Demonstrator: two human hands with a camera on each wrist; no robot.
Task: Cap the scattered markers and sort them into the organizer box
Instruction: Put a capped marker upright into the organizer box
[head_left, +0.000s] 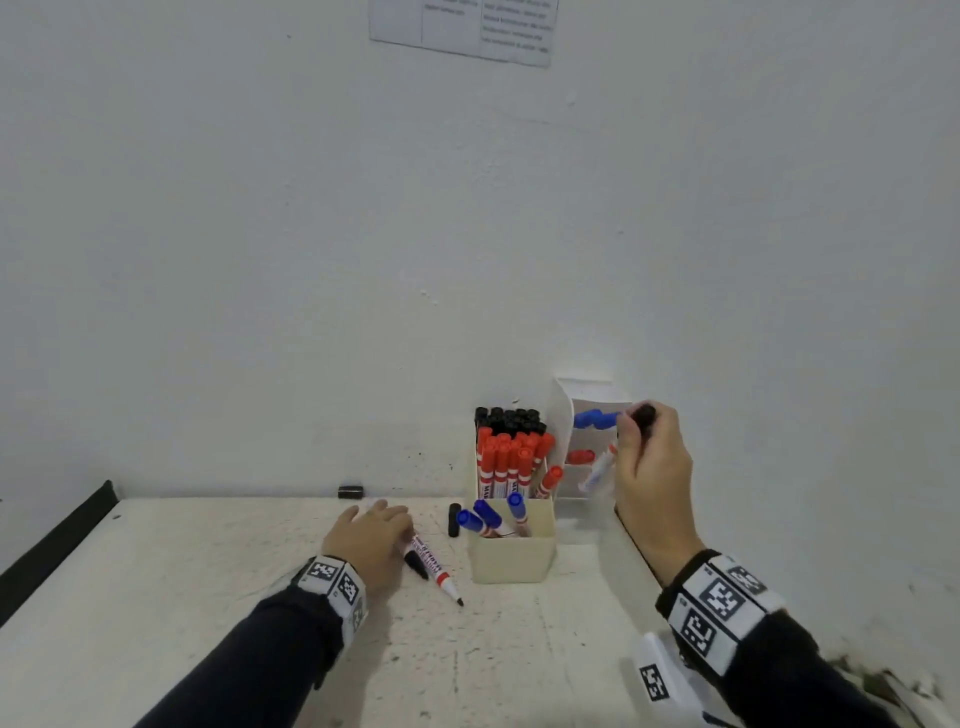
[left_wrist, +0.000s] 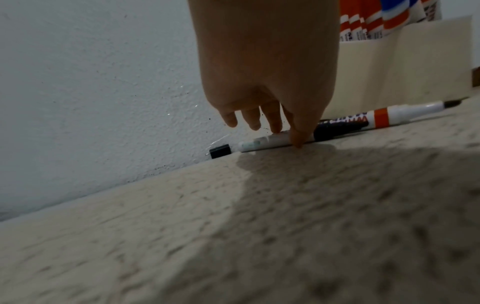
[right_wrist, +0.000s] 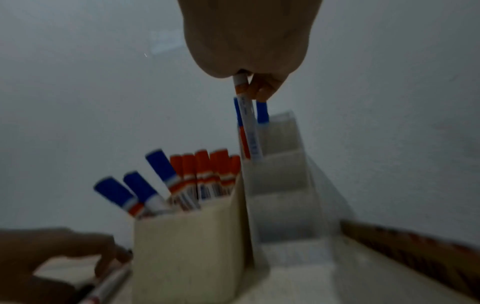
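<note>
My left hand (head_left: 371, 535) lies low on the table, thumb and fingertips (left_wrist: 275, 127) pinching an uncapped white marker (left_wrist: 259, 142) that lies flat. Its tip (head_left: 460, 601) points toward me, and a second uncapped marker (head_left: 415, 564) lies beside it. My right hand (head_left: 649, 467) is raised at the back right and grips a black-capped marker (head_left: 597, 473) upright. The marker's lower end (right_wrist: 253, 144) dips into the clear stepped organizer (right_wrist: 280, 164). A beige box (head_left: 511, 556) next to the organizer holds black, red and blue capped markers.
One loose black cap (head_left: 454, 519) lies just left of the beige box, another (head_left: 349, 491) against the wall (left_wrist: 78, 72). A white tagged object (head_left: 660, 680) sits at the table's near right. The table's left edge has a dark rail (head_left: 52, 545).
</note>
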